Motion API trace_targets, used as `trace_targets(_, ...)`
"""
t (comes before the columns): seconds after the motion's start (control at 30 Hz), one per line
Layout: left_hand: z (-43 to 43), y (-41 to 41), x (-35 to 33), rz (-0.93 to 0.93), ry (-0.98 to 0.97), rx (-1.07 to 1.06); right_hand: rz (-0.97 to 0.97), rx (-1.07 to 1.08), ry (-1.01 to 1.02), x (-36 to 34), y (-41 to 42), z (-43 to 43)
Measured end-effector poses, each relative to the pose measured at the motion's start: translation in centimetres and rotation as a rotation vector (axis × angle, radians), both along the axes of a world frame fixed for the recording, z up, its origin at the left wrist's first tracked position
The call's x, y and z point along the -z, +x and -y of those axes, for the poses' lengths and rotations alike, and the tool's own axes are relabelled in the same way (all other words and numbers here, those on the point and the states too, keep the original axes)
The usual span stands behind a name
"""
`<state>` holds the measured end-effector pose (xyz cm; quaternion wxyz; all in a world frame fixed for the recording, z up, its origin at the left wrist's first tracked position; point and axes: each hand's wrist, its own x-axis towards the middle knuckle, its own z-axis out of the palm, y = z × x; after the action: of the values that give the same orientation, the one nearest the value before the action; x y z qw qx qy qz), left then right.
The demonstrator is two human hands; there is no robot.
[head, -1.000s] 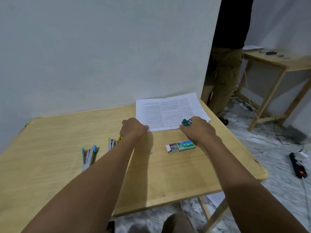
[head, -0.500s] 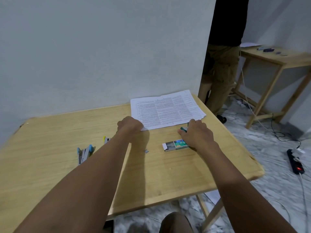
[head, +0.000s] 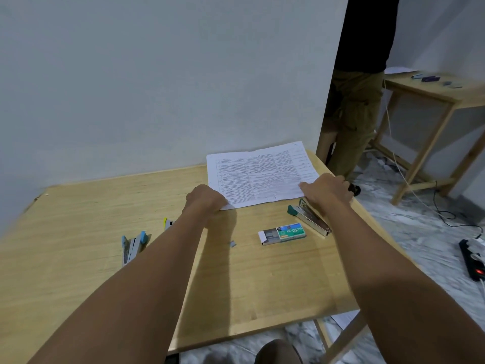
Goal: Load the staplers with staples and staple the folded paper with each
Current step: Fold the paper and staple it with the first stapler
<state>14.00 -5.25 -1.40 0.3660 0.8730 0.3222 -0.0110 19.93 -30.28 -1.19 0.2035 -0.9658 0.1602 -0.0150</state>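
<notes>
Printed paper (head: 258, 174) lies flat and unfolded at the far right of the bench (head: 78, 227). The left hand (head: 204, 199) pinches its near-left corner with curled fingers and the right hand (head: 326, 189) grips the near-right corner, so the fold looks about to start and no stapling is done. Green stapler (head: 309, 219) lies just beside the right wrist, with the staple box (head: 284, 233) near it, tray slid out; blue stapler (head: 132, 246) and yellow stapler (head: 168, 223) wait left of the left forearm, loading cannot be told, nothing blocks the fold.
</notes>
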Motion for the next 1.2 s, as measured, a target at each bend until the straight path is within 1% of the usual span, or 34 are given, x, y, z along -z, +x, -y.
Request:
trace_targets(0.1,0.1,0.1,-0.3,-0.005,-0.027,-0.012,0.062,0.094,0.212,0.1,0.7,0.0)
trace_targets(0.17,0.2,0.1,-0.5,-0.016,-0.030,-0.019,0.104,0.096,0.350,0.2,1.1,0.4)
trace_targets(0.27,0.0,0.2,-0.2,-0.026,-0.026,-0.034,0.156,0.051,0.430,-0.3,1.0,0.9)
trace_targets(0.33,-0.1,0.3,0.0,-0.025,-0.024,-0.042,0.266,-0.018,0.500,-1.3,0.4,0.3)
trace_targets(0.43,-0.1,0.0,0.1,-0.023,-0.009,-0.047,0.460,-0.175,0.564,-3.4,-1.6,-1.8)
trace_targets(0.5,-0.1,-0.1,0.2,-0.008,0.003,-0.046,0.535,-0.313,0.595,-4.6,-3.0,-3.6)
trace_targets(0.53,0.0,-0.2,0.1,0.003,0.001,-0.044,0.543,-0.388,0.599,-5.0,-3.8,-4.5)
trace_targets(0.63,0.0,-0.7,-0.3,0.035,-0.025,-0.034,0.484,-0.613,0.567,-5.1,-5.6,-7.3)
trace_targets(0.73,-0.1,-1.3,-1.3,0.070,-0.100,-0.037,0.280,-0.754,0.447,-3.2,-5.8,-9.5)
trace_targets(0.77,-0.2,-1.4,-1.6,0.080,-0.138,-0.049,0.217,-0.777,0.425,-2.6,-5.6,-9.9)
trace_targets(0.8,-0.2,-1.4,-2.1,0.085,-0.176,-0.061,0.169,-0.786,0.448,-2.1,-5.5,-10.2)
trace_targets(0.83,-0.3,-1.5,-2.4,0.089,-0.217,-0.076,0.150,-0.779,0.502,-1.8,-5.3,-10.4)
trace_targets(0.9,-0.5,-1.5,-2.8,0.084,-0.311,-0.118,0.210,-0.739,0.580,-1.6,-4.7,-10.6)
trace_targets(0.97,-0.8,-1.2,-2.6,0.087,-0.354,-0.137,0.268,-0.656,0.558,-1.4,-3.9,-10.6)
trace_targets(1.03,-0.9,-0.9,-2.1,0.102,-0.353,-0.140,0.214,-0.538,0.452,-1.3,-3.1,-10.5)
trace_targets(1.13,-1.1,-0.6,-1.7,0.110,-0.342,-0.128,0.019,-0.375,0.224,-1.5,-2.7,-10.6)
trace_targets(1.2,-1.3,-0.6,-1.5,0.098,-0.319,-0.112,-0.054,-0.341,0.190,-1.7,-2.8,-10.8)
